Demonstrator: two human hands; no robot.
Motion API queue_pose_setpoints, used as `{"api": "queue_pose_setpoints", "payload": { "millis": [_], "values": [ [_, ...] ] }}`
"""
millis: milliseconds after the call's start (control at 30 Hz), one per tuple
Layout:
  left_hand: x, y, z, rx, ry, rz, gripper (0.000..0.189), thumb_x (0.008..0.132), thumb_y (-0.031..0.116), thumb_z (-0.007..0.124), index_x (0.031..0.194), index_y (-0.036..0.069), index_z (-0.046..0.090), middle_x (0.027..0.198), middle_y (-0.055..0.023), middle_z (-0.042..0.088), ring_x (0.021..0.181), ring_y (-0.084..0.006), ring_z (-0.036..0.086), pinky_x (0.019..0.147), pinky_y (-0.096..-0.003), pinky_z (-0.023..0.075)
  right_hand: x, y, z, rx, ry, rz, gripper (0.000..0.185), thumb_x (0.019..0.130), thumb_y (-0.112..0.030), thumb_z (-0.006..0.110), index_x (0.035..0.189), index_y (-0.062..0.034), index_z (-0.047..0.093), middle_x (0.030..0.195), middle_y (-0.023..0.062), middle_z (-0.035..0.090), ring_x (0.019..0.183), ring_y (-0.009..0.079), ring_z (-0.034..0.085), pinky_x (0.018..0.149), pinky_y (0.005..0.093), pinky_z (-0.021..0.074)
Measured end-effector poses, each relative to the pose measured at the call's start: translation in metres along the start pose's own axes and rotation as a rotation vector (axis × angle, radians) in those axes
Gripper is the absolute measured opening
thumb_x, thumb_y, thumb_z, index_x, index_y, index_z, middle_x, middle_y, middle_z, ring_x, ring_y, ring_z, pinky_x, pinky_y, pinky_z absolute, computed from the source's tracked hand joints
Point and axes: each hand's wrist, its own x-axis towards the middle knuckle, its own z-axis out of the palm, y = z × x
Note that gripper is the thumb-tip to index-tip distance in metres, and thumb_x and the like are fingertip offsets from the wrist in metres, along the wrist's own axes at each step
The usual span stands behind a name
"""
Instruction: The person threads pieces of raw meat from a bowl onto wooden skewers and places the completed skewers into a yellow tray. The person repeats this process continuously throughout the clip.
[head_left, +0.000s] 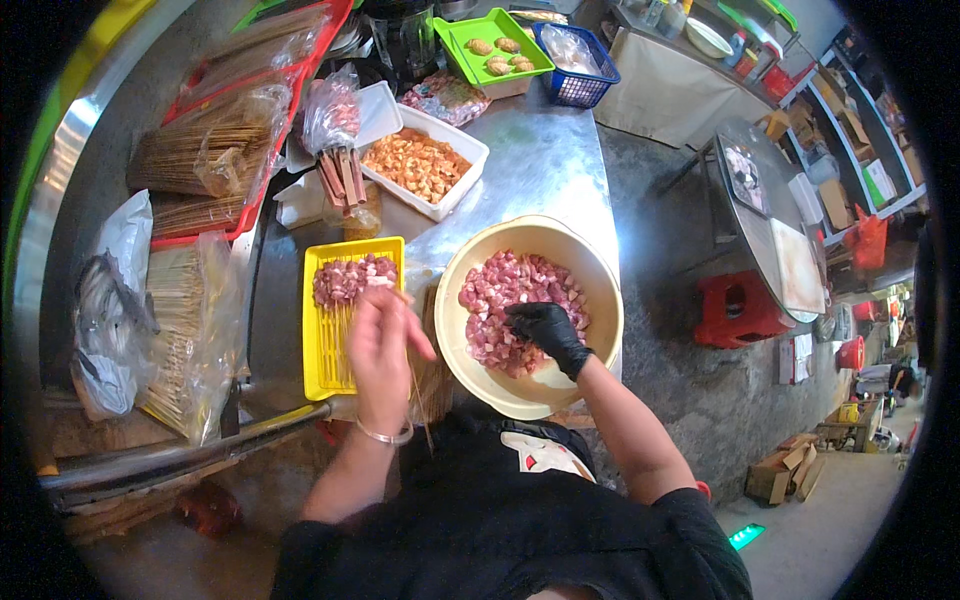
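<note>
My bare left hand (382, 337), slightly blurred, grips a thin bamboo skewer (420, 405) that slants down towards my body. Partly behind that hand lies a yellow plastic tray (316, 360). Meat-loaded skewers (346, 281) rest in it side by side, meat at the far end and bare sticks towards me. To the right stands a large cream plastic basin (529, 236) with a heap of raw diced meat (510, 281). My right hand (551, 330), in a black glove, reaches into the basin with curled fingertips on the meat; whether they pinch a piece is hidden.
Beyond the yellow tray sits a white tub (480, 161) of marinated meat pieces. Bagged bamboo skewers (180, 330) and a red crate (259, 206) of sticks line the left. A green tray (450, 41) and blue basket (585, 90) stand at the back of the steel table (540, 157).
</note>
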Motion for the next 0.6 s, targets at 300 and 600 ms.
{"api": "queue_pose_setpoints", "payload": {
  "millis": [300, 600],
  "values": [
    [-0.060, -0.051, 0.022, 0.841, -0.372, 0.008, 0.015, 0.098, 0.012, 0.058, 0.105, 0.003, 0.066, 0.069, -0.0150, 0.066, 0.061, -0.0269, 0.066, 0.056, -0.0379, 0.0495, -0.045, -0.048, -0.020, 0.730, -0.117, 0.076, 0.045, 0.101, -0.006, 0.054, 0.144, 0.0018, 0.044, 0.138, 0.0108, 0.057, 0.126, 0.0150, 0.055, 0.103, 0.0256, 0.0480],
    [-0.055, -0.039, 0.023, 0.955, -0.428, 0.063, 0.020, 0.095, 0.013, 0.058, 0.107, 0.005, 0.072, 0.084, -0.0233, 0.068, 0.074, -0.0389, 0.069, 0.065, -0.0448, 0.0531, -0.050, -0.049, -0.019, 1.114, -0.055, 0.132, 0.044, 0.103, -0.014, 0.053, 0.144, 0.0005, 0.045, 0.139, 0.0119, 0.056, 0.124, 0.0204, 0.057, 0.104, 0.0306, 0.0476]
  ]
}}
